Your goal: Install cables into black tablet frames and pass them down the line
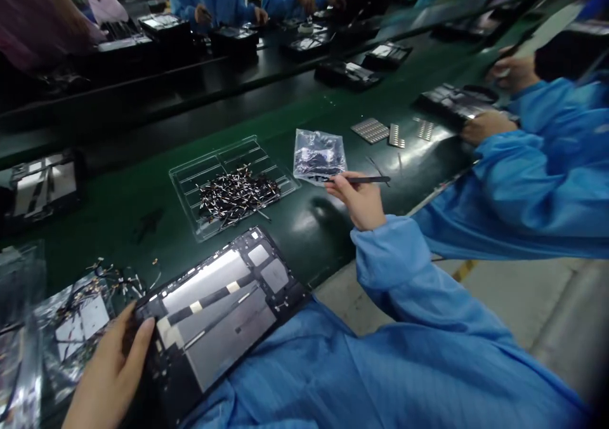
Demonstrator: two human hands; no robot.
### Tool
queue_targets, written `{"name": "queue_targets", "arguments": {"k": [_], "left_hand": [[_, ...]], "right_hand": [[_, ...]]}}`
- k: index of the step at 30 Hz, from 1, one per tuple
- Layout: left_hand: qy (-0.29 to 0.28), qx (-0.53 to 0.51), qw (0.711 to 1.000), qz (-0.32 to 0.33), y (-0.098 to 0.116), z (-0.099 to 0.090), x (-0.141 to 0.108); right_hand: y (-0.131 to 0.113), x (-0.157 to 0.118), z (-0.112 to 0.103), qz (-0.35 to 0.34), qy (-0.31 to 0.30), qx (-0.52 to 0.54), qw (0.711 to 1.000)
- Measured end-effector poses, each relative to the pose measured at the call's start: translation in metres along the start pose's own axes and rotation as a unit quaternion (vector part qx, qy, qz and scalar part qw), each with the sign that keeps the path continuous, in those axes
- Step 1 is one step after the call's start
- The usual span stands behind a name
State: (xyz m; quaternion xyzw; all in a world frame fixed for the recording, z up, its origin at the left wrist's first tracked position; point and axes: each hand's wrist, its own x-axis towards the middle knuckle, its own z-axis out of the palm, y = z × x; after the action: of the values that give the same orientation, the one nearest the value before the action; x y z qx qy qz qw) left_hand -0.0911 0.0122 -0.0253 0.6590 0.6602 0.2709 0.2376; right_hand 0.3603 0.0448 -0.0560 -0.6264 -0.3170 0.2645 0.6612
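Note:
My left hand (pixel 111 359) grips the left edge of an open black tablet-like device (pixel 228 315), its thumb on top. The device leans at the table's front edge over my lap, showing silver plates and a dark ribbon strip inside. In my right hand (pixel 359 200) is a pair of black tweezers (pixel 368 179), held between thumb and fingers. The tips reach the open lower edge of a clear plastic bag (pixel 320 153) with dark small parts in it. A clear tray (pixel 190 191) left of the bag bears a heap of small black and silver parts (pixel 238 194).
Metal parts in sheets (pixel 370 131) lie beyond the bag on the green table (pixel 295 226). At the left are another device (pixel 42 184) and a bag with thin cables (pixel 83 321). A co-worker's blue sleeves (pixel 547 156) and hands hold a device at right. More people work across the line.

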Motion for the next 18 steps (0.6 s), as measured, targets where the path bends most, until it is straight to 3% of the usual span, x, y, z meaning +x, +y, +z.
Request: {"name": "queue_targets", "arguments": {"k": [3,7,12,18], "left_hand": [[0.044,0.156,0.982,0.096,0.016,0.004,-0.004],[0.018,0.155,0.969,0.191,0.025,0.021,-0.001],[0.023,0.185,0.933,0.307,0.012,0.038,0.012],[-0.033,0.176,0.931,0.319,0.007,0.034,0.013]], "right_hand": [[0.008,0.011,0.004,-0.025,-0.01,-0.034,0.999],[0.023,0.024,0.008,-0.034,0.004,-0.065,0.997],[0.035,0.031,0.009,-0.051,0.024,-0.079,0.995],[0.038,0.034,0.01,-0.06,0.02,-0.076,0.995]]}}
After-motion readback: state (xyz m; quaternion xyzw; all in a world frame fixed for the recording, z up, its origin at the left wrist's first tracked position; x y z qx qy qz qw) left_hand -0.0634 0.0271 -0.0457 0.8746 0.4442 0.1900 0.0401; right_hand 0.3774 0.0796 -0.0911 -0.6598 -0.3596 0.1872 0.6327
